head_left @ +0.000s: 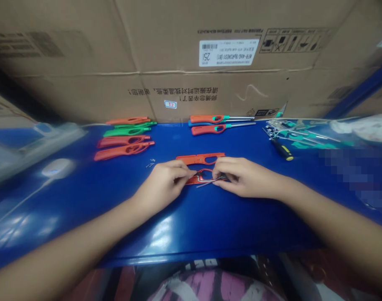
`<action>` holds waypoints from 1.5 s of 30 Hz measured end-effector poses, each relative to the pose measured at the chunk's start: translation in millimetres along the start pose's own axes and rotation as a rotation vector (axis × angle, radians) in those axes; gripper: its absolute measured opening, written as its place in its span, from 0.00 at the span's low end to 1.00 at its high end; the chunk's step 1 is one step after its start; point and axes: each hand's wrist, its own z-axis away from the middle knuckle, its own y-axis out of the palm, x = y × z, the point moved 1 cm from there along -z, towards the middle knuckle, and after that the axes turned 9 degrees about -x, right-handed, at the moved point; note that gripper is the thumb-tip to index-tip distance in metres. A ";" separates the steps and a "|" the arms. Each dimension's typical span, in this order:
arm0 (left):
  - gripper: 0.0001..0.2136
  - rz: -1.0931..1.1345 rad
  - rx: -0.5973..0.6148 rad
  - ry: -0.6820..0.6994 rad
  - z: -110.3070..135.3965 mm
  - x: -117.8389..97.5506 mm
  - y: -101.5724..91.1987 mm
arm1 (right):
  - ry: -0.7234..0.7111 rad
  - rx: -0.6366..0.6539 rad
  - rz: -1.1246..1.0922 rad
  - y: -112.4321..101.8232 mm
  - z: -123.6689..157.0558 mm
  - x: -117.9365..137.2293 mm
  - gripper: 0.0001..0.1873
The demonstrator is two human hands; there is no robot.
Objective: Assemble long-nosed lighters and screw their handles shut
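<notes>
My left hand [166,180] and my right hand [243,176] meet at the middle of the blue table [178,217]. Both pinch an orange lighter shell half [199,178] lying flat, with thin metal parts [210,181] inside it. A second orange shell half [199,159] lies just behind, touching neither hand. Fingers of both hands are closed on the piece.
Empty orange, red and green shell halves [126,140] lie at back left. Finished long-nosed lighters [219,124] lie at back centre. A screwdriver [281,150] and a heap of teal and metal parts [299,136] are at right. A white device [56,168] sits left; cardboard boxes [178,58] stand behind.
</notes>
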 end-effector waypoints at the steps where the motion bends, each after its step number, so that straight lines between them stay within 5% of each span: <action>1: 0.08 -0.016 0.017 0.024 0.0 0.0 -1.1 | 0.006 0.004 0.003 0.0 0.0 0.3 0.01; 6: 0.10 -0.138 0.128 0.111 1.0 -4.2 -8.3 | 0.008 -0.006 0.025 0.7 0.1 1.5 0.02; 14: 0.15 -0.349 0.348 0.065 1.4 -21.5 -22.2 | 0.005 -0.059 0.054 2.3 2.3 2.7 0.04; 19: 0.14 -0.262 0.320 0.118 2.6 -15.1 -15.9 | 0.065 -0.163 0.121 7.2 3.2 1.9 0.05; 30: 0.12 -0.124 0.267 0.147 6.1 -5.9 -5.0 | 0.104 -0.138 0.088 14.1 -0.5 -2.4 0.05; 40: 0.15 -0.475 0.336 0.320 7.5 -18.4 -5.8 | 0.078 -0.121 0.100 15.6 -2.4 -0.1 0.05; 45: 0.15 -0.487 0.362 0.264 14.1 -22.0 -7.4 | 0.047 -0.102 0.034 1.0 1.3 7.6 0.05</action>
